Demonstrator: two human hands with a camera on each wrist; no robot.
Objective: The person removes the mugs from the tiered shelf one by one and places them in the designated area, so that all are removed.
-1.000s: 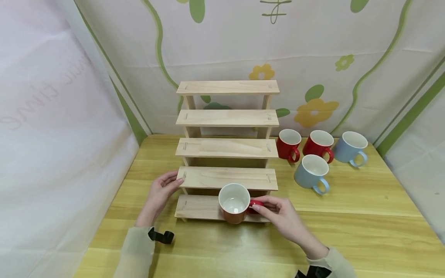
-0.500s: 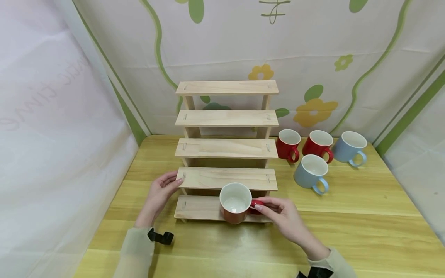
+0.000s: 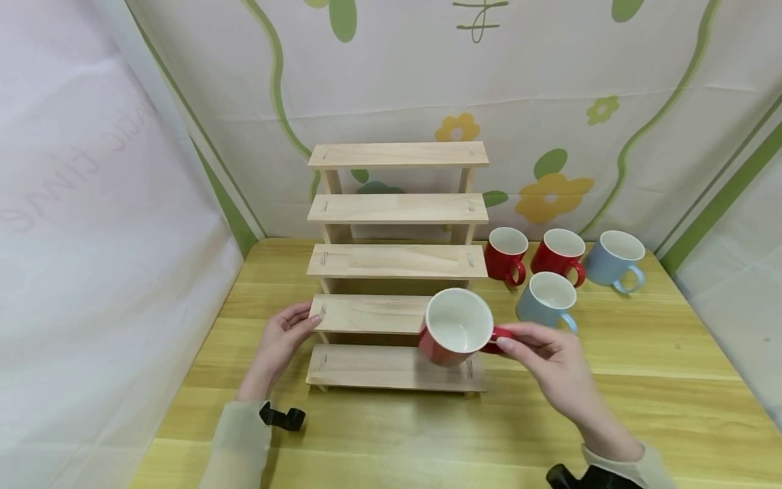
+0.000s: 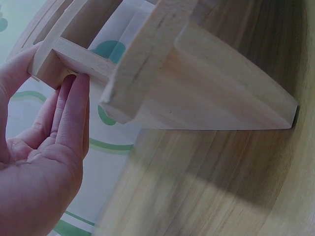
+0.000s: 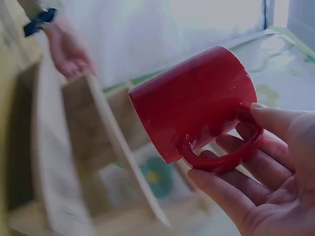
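A red mug (image 3: 436, 343) with a white inside hangs over the right part of the lower boards of a stepped wooden shelf (image 3: 391, 261). My right hand (image 3: 559, 370) pinches its handle between thumb and fingers. In the right wrist view the red mug (image 5: 197, 98) is seen from the side, with fingers around the handle loop. At the shelf's left side my left hand (image 3: 276, 350) holds the end of the second board from the bottom, thumb on top. The left wrist view has the left hand's fingers (image 4: 71, 115) under that board.
Right of the shelf stand two red mugs (image 3: 506, 257) (image 3: 552, 258) and two light blue mugs (image 3: 611, 261) (image 3: 540, 305) on the wooden table (image 3: 660, 367). Behind rises a white cloth (image 3: 397, 75) with printed flowers; more cloth hangs at both sides.
The red mug has risen off the bottom board and moved right with my right hand, after barely moving before. My left hand keeps its hold on the shelf.
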